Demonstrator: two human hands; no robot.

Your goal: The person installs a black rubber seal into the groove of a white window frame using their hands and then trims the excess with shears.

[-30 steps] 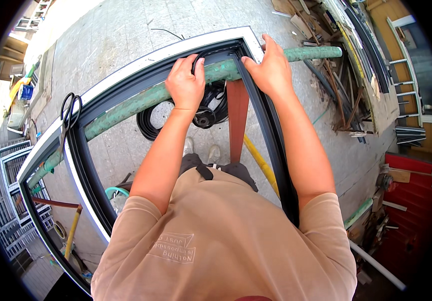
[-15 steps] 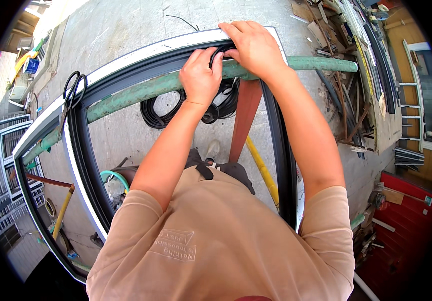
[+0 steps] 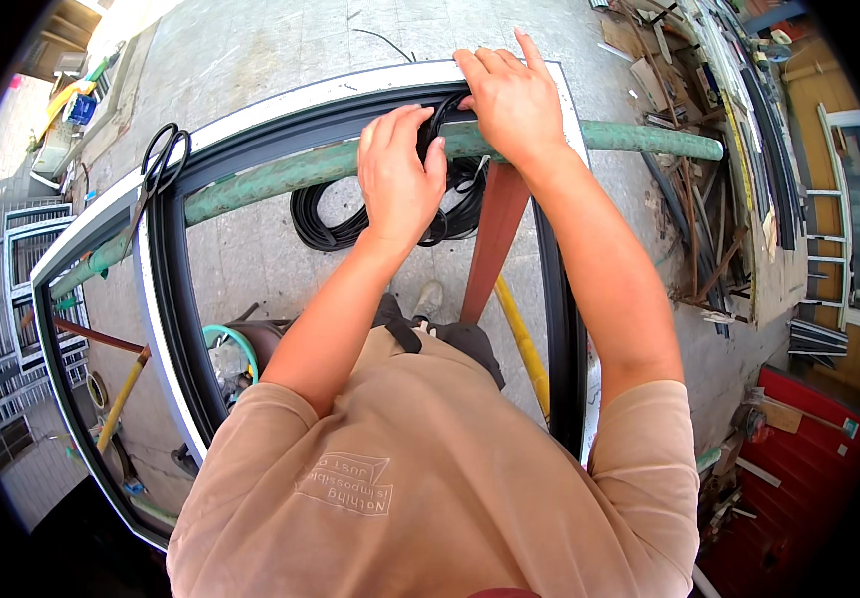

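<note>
Frame: pale face, dark channels, lying over a green pipe. Judged stiff and fairly heavy, with a finish liable to scratch; two opposite rails would be the sound places to hold it. The pipe appears rigid and runs out past the frame's right side.

Coil: black, on the floor, seen through the frame's opening. It looks flexible and apt to tangle.

Left hand: curled loosely, the strip between thumb and fingers; firmness of grasp cannot be determined. Right hand: fingers extended over the far rail, not clenched, thumb against the strip.

Scissors: resting on the frame, left of both hands.

Strip: black, bent between the hands at the far rail, near the right corner. Judged light, soft and springy, unlikely to break; pinch it close to the channel, since a distant hold would let it twist.
</note>
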